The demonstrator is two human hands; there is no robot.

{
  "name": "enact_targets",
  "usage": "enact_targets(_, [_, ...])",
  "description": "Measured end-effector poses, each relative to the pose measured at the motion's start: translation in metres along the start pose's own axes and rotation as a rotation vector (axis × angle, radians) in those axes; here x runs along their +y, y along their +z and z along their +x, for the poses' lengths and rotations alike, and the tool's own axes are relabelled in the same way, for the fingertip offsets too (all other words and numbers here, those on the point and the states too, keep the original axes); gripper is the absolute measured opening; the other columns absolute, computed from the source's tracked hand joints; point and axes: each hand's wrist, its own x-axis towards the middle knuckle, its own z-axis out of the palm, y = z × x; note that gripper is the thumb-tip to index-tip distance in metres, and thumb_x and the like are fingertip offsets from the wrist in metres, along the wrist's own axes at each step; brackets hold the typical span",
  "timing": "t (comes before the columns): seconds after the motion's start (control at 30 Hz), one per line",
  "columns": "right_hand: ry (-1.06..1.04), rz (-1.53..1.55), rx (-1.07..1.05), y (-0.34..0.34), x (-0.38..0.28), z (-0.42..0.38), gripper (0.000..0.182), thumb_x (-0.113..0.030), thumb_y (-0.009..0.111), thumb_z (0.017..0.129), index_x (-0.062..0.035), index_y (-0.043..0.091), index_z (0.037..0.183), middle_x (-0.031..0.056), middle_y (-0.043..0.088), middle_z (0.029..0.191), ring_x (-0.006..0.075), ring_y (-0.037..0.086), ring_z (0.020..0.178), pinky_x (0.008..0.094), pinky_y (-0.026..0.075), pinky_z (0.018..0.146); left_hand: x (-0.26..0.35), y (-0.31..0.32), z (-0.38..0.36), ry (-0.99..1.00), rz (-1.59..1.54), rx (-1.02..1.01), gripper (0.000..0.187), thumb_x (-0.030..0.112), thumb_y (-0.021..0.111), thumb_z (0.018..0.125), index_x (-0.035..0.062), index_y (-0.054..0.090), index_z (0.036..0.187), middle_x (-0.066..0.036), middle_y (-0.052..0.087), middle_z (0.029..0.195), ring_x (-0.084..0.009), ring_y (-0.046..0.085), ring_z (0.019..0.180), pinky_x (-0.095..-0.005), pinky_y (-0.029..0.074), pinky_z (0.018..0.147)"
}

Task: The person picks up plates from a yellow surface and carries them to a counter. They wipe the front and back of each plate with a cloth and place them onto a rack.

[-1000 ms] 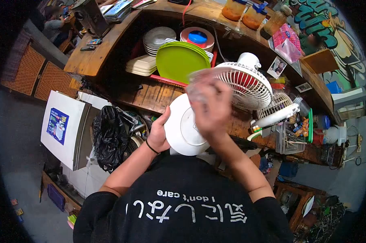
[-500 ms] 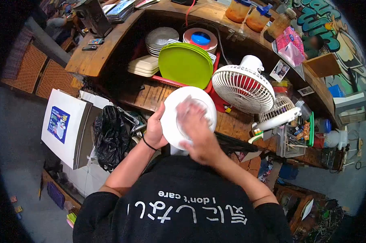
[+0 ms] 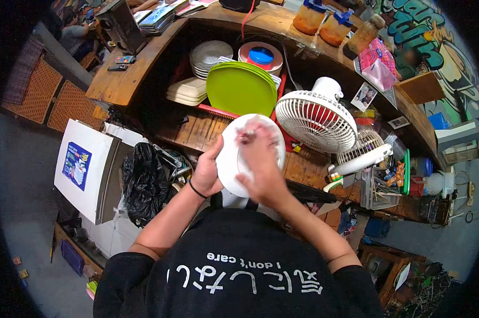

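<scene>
My left hand point(image 3: 206, 172), a dark band at its wrist, grips the left rim of a round white plate point(image 3: 228, 164). The plate is held up in front of my chest, its face towards me. My right hand point(image 3: 265, 177) lies over the plate and presses a pinkish cloth point(image 3: 254, 131) on its upper part; motion blurs the cloth and fingers. Just beyond the plate, a stack of green plates point(image 3: 240, 91) leans in a red rack point(image 3: 213, 110) on the wooden shelf.
A white fan point(image 3: 316, 119) stands right of the rack, a second fan point(image 3: 364, 153) beside it. Pale rectangular trays point(image 3: 186, 93) and grey bowls point(image 3: 210, 55) sit left of the green plates. A black plastic bag point(image 3: 144, 183) hangs at left. A person point(image 3: 75, 34) sits far left.
My right hand has rubbed the cloth upward across the plate. The plate has shifted very slightly right, with my left hand still on its rim.
</scene>
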Motion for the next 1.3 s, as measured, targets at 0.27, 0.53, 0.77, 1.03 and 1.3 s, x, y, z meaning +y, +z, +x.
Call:
enact_targets(0.27, [-0.047, -0.053, 0.022, 0.004, 0.006, 0.009, 0.069, -0.051, 0.049, 0.092, -0.0024, 0.039, 0.140, 0.0198, 0.033, 0.149, 0.0378, 0.029, 0.138, 0.0557, 0.023, 0.109, -0.015, -0.019, -0.005, -0.009, -0.063, 0.034, 0.052, 0.039, 0.037, 0.102, 0.0067, 0.036, 0.142, -0.011, 0.048, 0.139, -0.0262, 0.048, 0.127, -0.0423, 0.037, 0.108])
enact_targets(0.53, [0.146, 0.125, 0.192, 0.004, 0.027, -0.004, 0.065, -0.041, 0.043, 0.096, 0.0024, 0.033, 0.143, 0.0290, 0.029, 0.147, 0.0448, 0.025, 0.138, 0.0509, 0.016, 0.113, 0.016, -0.006, -0.013, 0.046, 0.013, 0.031, 0.060, 0.044, 0.038, 0.100, 0.0027, 0.032, 0.144, -0.015, 0.046, 0.141, -0.0294, 0.049, 0.127, -0.0437, 0.039, 0.107])
enact_targets(0.77, [0.284, 0.336, 0.386, 0.043, 0.014, -0.026, 0.065, -0.030, 0.044, 0.098, 0.0085, 0.021, 0.145, 0.0300, 0.022, 0.150, 0.0403, 0.020, 0.141, 0.0468, 0.011, 0.115, 0.006, -0.003, -0.008, 0.199, -0.042, 0.049, 0.064, 0.045, 0.039, 0.097, 0.0029, 0.031, 0.144, -0.016, 0.046, 0.141, -0.0305, 0.050, 0.126, -0.0444, 0.038, 0.107])
enact_targets(1.03, [0.742, 0.750, 0.742, 0.004, 0.029, -0.008, 0.037, -0.027, 0.056, 0.097, 0.0045, 0.055, 0.117, 0.0126, 0.065, 0.104, 0.0181, 0.060, 0.097, 0.0333, 0.047, 0.088, 0.011, -0.032, -0.031, 0.034, 0.236, -0.154, 0.062, 0.029, 0.052, 0.086, -0.0064, 0.041, 0.136, -0.020, 0.052, 0.133, -0.0310, 0.053, 0.121, -0.0439, 0.040, 0.105])
enact_targets(1.3, [0.188, 0.304, 0.216, -0.025, 0.028, 0.016, 0.028, -0.018, 0.069, 0.085, 0.0004, 0.065, 0.106, 0.0181, 0.066, 0.092, 0.0313, 0.065, 0.084, 0.0352, 0.050, 0.077, 0.007, -0.009, -0.026, -0.221, 0.717, 0.022, 0.049, 0.032, 0.056, 0.097, -0.0037, 0.050, 0.130, -0.011, 0.061, 0.119, -0.0170, 0.058, 0.107, -0.0319, 0.048, 0.091])
